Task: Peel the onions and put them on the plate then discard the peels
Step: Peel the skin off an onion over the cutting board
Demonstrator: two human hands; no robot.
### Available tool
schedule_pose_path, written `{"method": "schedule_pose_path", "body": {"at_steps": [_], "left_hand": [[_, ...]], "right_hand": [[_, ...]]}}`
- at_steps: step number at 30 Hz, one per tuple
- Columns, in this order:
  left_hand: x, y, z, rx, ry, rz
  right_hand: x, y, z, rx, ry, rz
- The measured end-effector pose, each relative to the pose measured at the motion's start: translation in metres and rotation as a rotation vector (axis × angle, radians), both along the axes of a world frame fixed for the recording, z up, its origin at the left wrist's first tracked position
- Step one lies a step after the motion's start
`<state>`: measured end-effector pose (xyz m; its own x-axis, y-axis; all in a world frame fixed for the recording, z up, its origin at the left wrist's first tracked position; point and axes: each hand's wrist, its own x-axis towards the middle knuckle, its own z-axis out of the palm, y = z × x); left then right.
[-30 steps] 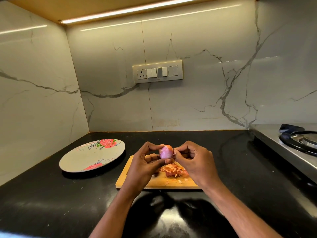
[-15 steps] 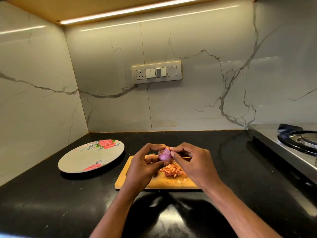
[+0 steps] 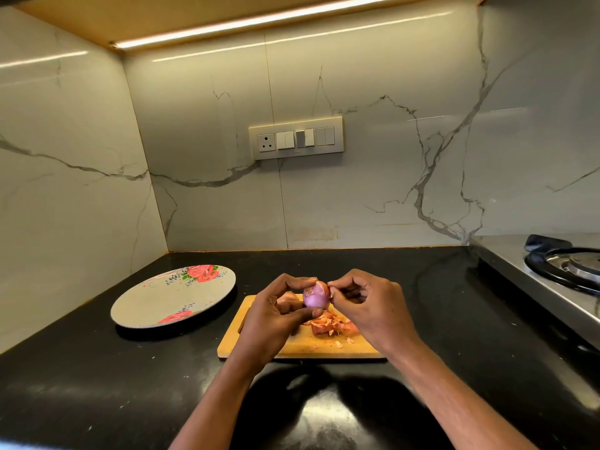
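Observation:
My left hand (image 3: 276,316) grips a small purple onion (image 3: 315,296) above the wooden cutting board (image 3: 292,347); a patch of orange skin clings to its top right. My right hand (image 3: 370,306) pinches that skin at the onion's upper right edge with thumb and forefinger. A heap of orange peels (image 3: 331,326) lies on the board under my hands. Behind my left fingers another onion (image 3: 287,298) shows partly. The grey plate (image 3: 172,297) with red flowers lies left of the board with nothing on it.
The black counter (image 3: 97,384) meets marble walls at the back and left. A steel gas stove (image 3: 558,277) stands at the right edge. A switch panel (image 3: 295,138) is on the back wall.
The onion has turned in my left hand, showing more purple flesh. My right fingers have shifted to its upper right edge. Both hands stay above the board.

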<state>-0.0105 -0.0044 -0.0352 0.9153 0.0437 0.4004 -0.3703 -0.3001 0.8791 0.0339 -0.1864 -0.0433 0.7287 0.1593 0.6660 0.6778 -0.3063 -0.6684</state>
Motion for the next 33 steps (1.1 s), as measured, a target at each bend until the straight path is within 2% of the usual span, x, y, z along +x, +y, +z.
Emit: {"method": "schedule_pose_path", "body": {"at_steps": [10,21,33], "left_hand": [[-0.0013,-0.0007,0.0028,-0.008,0.013,0.003],[-0.0025,-0.0008,0.0046,-0.04,0.015,0.001],[-0.0004,0.0007,0.0008,-0.043,0.033,-0.01]], "right_hand": [[-0.0012,-0.0003,0.0013,-0.029,0.024,0.031],[-0.0018,-0.0015,0.0028,0.03,0.073,0.079],[-0.0005,0.0008,0.0001,0.05,0.088,0.035]]}}
